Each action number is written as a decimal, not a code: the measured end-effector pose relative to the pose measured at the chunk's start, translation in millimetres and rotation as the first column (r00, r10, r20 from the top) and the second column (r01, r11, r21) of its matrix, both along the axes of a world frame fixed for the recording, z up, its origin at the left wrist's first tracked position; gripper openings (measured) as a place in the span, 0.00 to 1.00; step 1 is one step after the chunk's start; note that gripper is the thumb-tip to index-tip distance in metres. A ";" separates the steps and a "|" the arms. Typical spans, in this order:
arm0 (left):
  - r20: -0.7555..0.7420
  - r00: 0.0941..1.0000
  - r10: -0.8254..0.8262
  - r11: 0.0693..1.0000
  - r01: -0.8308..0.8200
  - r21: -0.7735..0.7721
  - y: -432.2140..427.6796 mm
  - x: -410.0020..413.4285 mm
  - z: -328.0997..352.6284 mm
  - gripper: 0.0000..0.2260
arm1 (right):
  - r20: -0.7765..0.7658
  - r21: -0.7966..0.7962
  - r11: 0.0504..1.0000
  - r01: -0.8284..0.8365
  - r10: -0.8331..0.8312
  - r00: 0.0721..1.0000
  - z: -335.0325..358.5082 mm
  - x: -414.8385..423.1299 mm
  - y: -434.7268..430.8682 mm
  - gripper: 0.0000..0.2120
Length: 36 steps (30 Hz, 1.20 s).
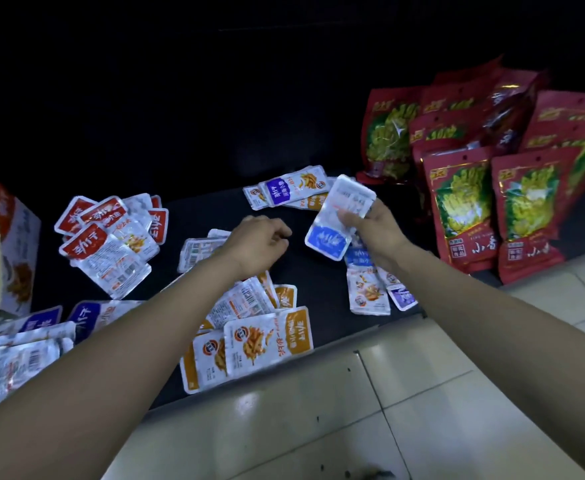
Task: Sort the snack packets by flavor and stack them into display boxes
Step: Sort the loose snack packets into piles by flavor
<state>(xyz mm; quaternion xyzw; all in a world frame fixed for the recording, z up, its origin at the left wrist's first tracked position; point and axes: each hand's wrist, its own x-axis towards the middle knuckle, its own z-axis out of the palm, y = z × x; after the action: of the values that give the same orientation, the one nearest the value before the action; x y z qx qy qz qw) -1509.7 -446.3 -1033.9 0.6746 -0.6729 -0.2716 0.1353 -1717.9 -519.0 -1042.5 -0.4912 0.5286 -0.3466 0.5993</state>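
Note:
Small snack packets lie in groups on a dark shelf (318, 282). Red-labelled packets (107, 233) are at the left, orange ones (249, 344) near the front edge, purple ones (284, 190) at the back, more purple ones (42, 323) at the lower left. My right hand (374, 233) grips a blue-labelled packet (336, 223) lifted above the shelf, with more packets (370, 289) lying below it. My left hand (260, 244) hovers over silver packets (197, 251) with fingers loosely curled and nothing in it. A display box (14, 244) stands at the far left.
Large red bags with a green picture (464, 209) stand in rows at the right end of the shelf. Pale floor tiles (353, 410) lie below the shelf's front edge. The back of the shelf is dark.

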 end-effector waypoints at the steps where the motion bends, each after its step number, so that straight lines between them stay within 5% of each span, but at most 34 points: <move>1: -0.075 0.996 0.039 0.999 -0.038 0.015 -4.4 -8.5 1.3 0.13 | 0.066 0.021 0.999 0.041 -0.042 0.997 6.8 -4.6 -0.1 0.13; 4: -0.431 0.870 0.239 0.969 -0.188 0.159 -15.6 -38.6 7.2 0.17 | 0.079 0.034 0.998 0.061 -0.063 0.995 19.7 -19.9 -0.2 0.13; 7: -0.687 0.667 0.289 0.952 -0.124 0.281 -20.8 -66.4 10.5 0.15 | 0.023 0.001 0.999 -0.047 0.047 0.999 26.9 -24.5 6.2 0.14; 9: -0.731 0.608 0.310 0.948 -0.146 0.281 -21.1 -77.5 7.7 0.06 | -0.104 -0.019 0.996 -0.090 0.088 0.991 25.3 -23.4 10.5 0.13; 11: -0.653 0.665 0.362 0.932 -0.257 0.255 -20.6 -78.5 -3.1 0.06 | -0.338 -0.047 0.995 -0.091 0.070 0.939 18.8 -28.9 8.0 0.15; 14: -0.509 0.750 0.422 0.906 -0.337 0.256 -13.5 -73.9 -17.7 0.11 | -0.805 0.011 0.981 -0.196 0.125 0.581 1.6 -54.0 7.4 0.32; 16: -0.480 0.764 0.432 0.900 -0.331 0.283 -7.7 -74.8 -20.3 0.13 | -0.926 0.108 0.946 -0.305 0.207 0.316 -9.7 -64.8 17.1 0.41; 18: -0.483 0.769 0.420 0.903 -0.302 0.304 -4.6 -79.0 -20.4 0.15 | -0.949 0.119 0.913 -0.391 0.220 0.226 -20.6 -69.5 25.2 0.44; 21: -0.453 0.797 0.400 0.911 -0.291 0.292 -0.7 -83.9 -17.3 0.19 | -0.925 0.028 0.931 -0.364 0.163 0.344 -20.0 -75.9 28.6 0.47; 24: -0.463 0.807 0.367 0.926 -0.270 0.264 2.9 -83.7 -17.0 0.33 | -0.780 -0.083 0.967 -0.242 0.088 0.620 -12.4 -86.6 21.2 0.45; 27: -0.569 0.745 0.348 0.936 -0.239 0.259 9.6 -84.6 -14.8 0.38 | -0.548 -0.022 0.980 -0.200 0.156 0.822 -6.9 -90.6 20.8 0.48; 31: -0.663 0.675 0.323 0.945 -0.193 0.265 15.4 -92.8 -17.8 0.24 | -0.450 -0.013 0.946 -0.325 0.285 0.846 -16.7 -79.5 33.6 0.39; 36: -0.769 0.436 0.468 0.882 -0.287 0.374 14.5 -101.8 -20.8 0.08 | -0.350 -0.120 0.900 -0.419 0.356 0.866 -13.5 -65.3 48.4 0.30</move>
<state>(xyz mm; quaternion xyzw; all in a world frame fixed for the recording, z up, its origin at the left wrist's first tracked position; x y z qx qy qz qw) -1611.5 -431.8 -1054.7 0.6008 -0.3250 -0.5864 0.4353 -1783.2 -470.6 -1056.0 -0.6925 0.4725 -0.1839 0.5132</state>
